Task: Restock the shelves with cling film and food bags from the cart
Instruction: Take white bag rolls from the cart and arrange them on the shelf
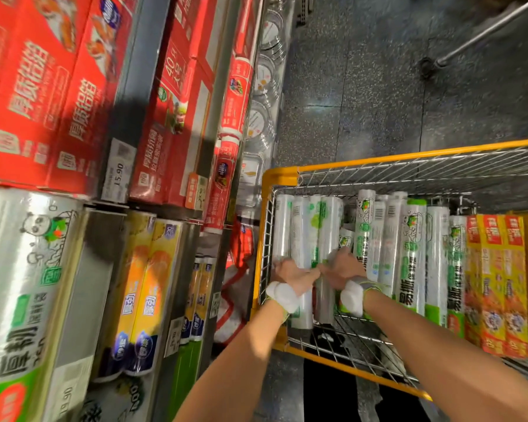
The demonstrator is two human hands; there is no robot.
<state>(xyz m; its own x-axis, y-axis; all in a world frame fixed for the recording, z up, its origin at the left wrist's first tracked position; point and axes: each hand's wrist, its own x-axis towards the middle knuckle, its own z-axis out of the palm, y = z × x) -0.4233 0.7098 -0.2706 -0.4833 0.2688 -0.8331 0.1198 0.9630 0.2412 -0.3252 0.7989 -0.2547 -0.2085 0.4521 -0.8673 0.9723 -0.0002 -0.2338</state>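
Both hands [290,274] [343,268] grip rolls [305,236] in the cart [279,175].

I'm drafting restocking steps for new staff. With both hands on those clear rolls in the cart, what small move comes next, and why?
Probably lift the clear rolls straight up out of the cart. The left hand and right hand each grip them. Neighbouring rolls stand packed on their right and the wire wall is on their left, so upward looks the freest way out.
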